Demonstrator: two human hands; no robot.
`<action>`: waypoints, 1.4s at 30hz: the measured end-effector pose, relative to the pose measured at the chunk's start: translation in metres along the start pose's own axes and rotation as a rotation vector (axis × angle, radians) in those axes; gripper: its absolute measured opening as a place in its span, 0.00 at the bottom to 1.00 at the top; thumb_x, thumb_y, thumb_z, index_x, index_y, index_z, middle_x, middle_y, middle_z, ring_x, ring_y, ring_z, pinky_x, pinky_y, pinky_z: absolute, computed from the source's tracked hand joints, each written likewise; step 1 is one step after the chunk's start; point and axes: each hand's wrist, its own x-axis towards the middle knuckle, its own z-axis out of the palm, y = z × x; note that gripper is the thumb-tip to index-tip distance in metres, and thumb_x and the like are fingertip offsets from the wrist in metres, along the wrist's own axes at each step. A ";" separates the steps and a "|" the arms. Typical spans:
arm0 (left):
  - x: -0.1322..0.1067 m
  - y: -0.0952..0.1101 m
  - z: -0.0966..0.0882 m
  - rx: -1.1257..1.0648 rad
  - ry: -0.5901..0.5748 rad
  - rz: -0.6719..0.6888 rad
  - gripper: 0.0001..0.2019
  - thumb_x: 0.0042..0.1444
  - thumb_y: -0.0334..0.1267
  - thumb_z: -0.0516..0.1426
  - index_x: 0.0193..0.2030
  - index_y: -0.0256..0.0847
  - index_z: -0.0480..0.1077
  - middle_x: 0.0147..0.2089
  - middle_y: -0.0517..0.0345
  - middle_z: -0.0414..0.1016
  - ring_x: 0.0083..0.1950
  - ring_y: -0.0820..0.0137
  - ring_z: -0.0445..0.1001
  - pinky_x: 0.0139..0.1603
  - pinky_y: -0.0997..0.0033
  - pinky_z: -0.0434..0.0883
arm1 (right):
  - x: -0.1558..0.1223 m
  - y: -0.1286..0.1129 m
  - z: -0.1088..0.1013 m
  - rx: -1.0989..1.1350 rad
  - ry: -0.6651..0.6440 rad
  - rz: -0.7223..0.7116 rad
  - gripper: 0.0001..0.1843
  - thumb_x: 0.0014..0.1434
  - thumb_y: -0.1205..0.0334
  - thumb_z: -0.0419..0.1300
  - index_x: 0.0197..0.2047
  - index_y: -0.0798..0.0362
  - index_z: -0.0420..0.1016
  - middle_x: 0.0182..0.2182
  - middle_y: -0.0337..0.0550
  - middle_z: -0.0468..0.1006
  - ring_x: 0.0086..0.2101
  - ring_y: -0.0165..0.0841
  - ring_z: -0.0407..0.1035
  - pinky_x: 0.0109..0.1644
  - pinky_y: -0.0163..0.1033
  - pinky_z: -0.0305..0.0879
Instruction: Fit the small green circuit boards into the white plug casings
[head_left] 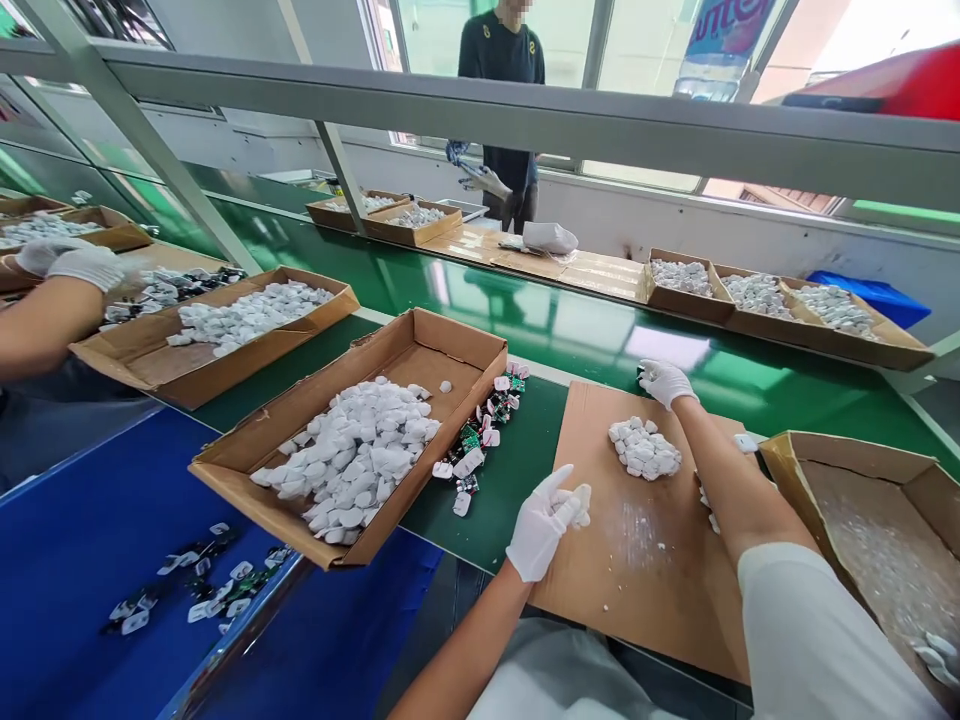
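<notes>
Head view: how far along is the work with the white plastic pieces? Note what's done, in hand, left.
Seemingly done: a small pile of white pieces lies on the cardboard sheet. In hand: the left hand holds one white piece; the right hand rests on the green belt. Left: the cardboard tray is heaped full, circuit boards beside it.
</notes>
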 end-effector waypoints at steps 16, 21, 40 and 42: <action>-0.002 -0.005 -0.013 0.023 -0.129 -0.060 0.43 0.45 0.51 0.65 0.64 0.32 0.58 0.23 0.60 0.75 0.24 0.73 0.72 0.29 0.71 0.68 | -0.202 -0.108 -0.024 0.553 -0.447 -0.525 0.13 0.60 0.59 0.57 0.48 0.45 0.76 0.35 0.42 0.79 0.33 0.33 0.72 0.41 0.39 0.70; -0.008 -0.008 -0.015 -0.054 -0.180 -0.039 0.33 0.49 0.56 0.60 0.58 0.37 0.66 0.41 0.45 0.80 0.31 0.66 0.78 0.33 0.67 0.71 | -0.209 -0.087 -0.015 0.700 -0.291 -0.296 0.09 0.58 0.56 0.59 0.40 0.48 0.78 0.34 0.42 0.79 0.33 0.33 0.71 0.40 0.40 0.69; -0.013 -0.005 -0.008 0.418 -0.067 0.175 0.12 0.44 0.45 0.65 0.32 0.40 0.78 0.47 0.48 0.78 0.50 0.58 0.74 0.55 0.59 0.67 | -0.224 -0.083 -0.005 0.717 -0.387 -0.291 0.10 0.57 0.57 0.59 0.41 0.48 0.78 0.33 0.41 0.78 0.29 0.31 0.69 0.35 0.37 0.68; -0.012 -0.004 -0.008 0.410 -0.045 0.151 0.11 0.46 0.46 0.64 0.28 0.40 0.76 0.41 0.48 0.80 0.49 0.59 0.74 0.55 0.59 0.67 | -0.224 -0.082 -0.007 0.723 -0.459 -0.320 0.11 0.58 0.56 0.58 0.41 0.47 0.79 0.33 0.40 0.79 0.30 0.31 0.70 0.37 0.37 0.68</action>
